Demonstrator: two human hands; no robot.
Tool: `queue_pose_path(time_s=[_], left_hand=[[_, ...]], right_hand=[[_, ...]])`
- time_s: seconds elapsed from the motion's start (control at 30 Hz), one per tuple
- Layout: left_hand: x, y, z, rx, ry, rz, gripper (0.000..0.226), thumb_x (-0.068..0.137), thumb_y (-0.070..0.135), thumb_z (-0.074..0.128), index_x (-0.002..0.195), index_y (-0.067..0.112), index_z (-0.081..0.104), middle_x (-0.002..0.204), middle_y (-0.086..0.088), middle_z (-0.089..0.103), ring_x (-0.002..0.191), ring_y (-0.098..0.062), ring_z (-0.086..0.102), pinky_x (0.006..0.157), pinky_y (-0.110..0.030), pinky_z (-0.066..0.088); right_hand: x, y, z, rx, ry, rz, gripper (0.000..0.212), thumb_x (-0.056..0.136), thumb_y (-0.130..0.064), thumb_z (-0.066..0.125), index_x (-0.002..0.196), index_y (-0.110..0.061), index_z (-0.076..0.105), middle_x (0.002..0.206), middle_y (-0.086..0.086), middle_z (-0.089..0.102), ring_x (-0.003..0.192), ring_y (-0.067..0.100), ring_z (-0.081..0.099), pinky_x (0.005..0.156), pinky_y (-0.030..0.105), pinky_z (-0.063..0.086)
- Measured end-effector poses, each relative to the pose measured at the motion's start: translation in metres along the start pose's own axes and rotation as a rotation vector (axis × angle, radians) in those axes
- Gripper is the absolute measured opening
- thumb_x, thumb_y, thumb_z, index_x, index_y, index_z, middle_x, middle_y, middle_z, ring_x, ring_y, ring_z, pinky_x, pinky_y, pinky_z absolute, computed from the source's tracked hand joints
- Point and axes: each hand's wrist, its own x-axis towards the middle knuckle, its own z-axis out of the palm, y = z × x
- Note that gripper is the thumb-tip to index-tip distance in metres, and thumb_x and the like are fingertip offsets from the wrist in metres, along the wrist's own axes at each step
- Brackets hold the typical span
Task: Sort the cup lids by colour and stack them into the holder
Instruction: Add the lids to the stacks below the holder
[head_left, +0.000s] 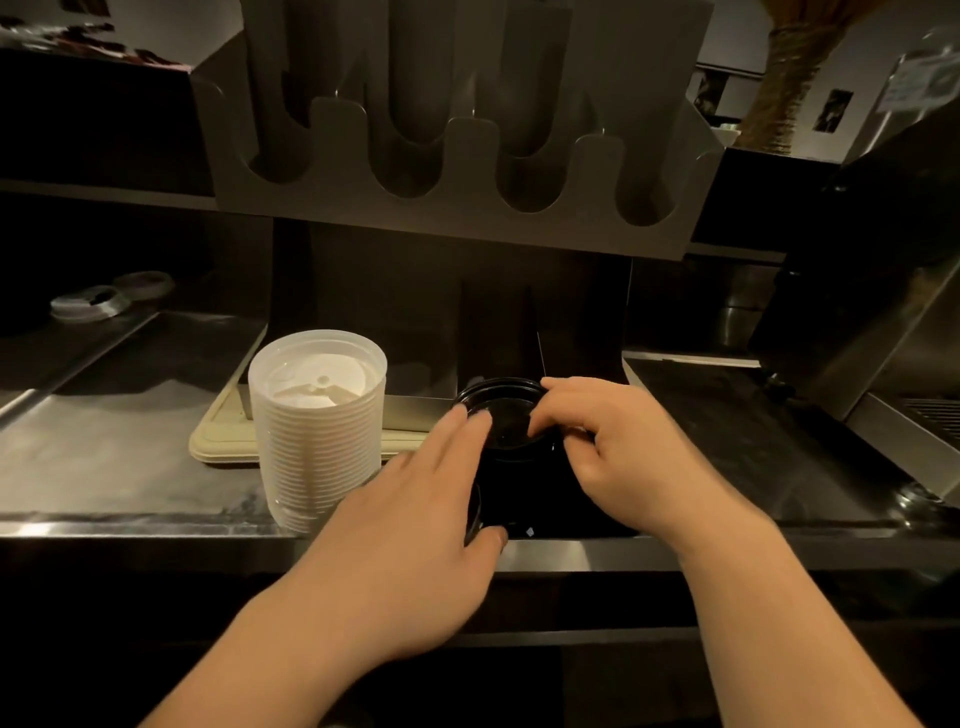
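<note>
Dimly, left hand (415, 519) and right hand (639, 457) curl fingers (470, 434) round shadow-blurred black lids (504, 410).

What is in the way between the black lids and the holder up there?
Nothing I can see. The left hand and right hand hold the black lids. The holder sits above them, its slots look empty, and the white lids stand off to the left.

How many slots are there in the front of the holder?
4 slots, in a row across the holder: far left, left of middle, right of middle, far right. The holder's top is cut off, so others may be hidden.
</note>
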Motion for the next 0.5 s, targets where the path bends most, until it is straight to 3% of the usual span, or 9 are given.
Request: queue_pose_path(time_s=[0.17, 0.3, 0.5], left_hand=[[0.001, -0.007, 0.005, 0.049, -0.056, -0.011, 0.084, 0.096, 0.055, 0.049, 0.153, 0.046, -0.011, 0.16, 0.025, -0.026, 0.148, -0.01, 0.019, 0.114, -0.034, 0.034], [0.004, -0.009, 0.005, -0.014, -0.021, -0.008, 0.079, 0.096, 0.054, 0.051, 0.153, 0.048, -0.003, 0.162, 0.026, -0.017, 0.148, -0.009, 0.021, 0.114, -0.031, 0.032], [0.005, -0.016, 0.006, -0.004, -0.036, 0.019, 0.084, 0.096, 0.051, 0.053, 0.153, 0.051, -0.008, 0.16, 0.029, -0.022, 0.148, -0.009, 0.022, 0.112, -0.031, 0.034]], right_hand=[[-0.006, -0.003, -0.004, 0.03, -0.05, 0.013, 0.037, 0.094, -0.004, 0.059, 0.119, -0.027, 0.072, 0.132, -0.011, 0.065, 0.141, 0.0, 0.037, 0.12, 0.035, 0.034], [-0.006, -0.007, -0.007, 0.013, -0.088, 0.035, 0.036, 0.093, -0.016, 0.067, 0.125, -0.032, 0.067, 0.135, -0.016, 0.061, 0.143, -0.002, 0.034, 0.12, 0.038, 0.035], [-0.015, -0.015, 0.001, -0.048, -0.163, 0.077, 0.054, 0.099, -0.014, 0.056, 0.146, -0.041, 0.046, 0.157, -0.017, 0.037, 0.152, 0.006, 0.016, 0.126, 0.041, 0.021]])
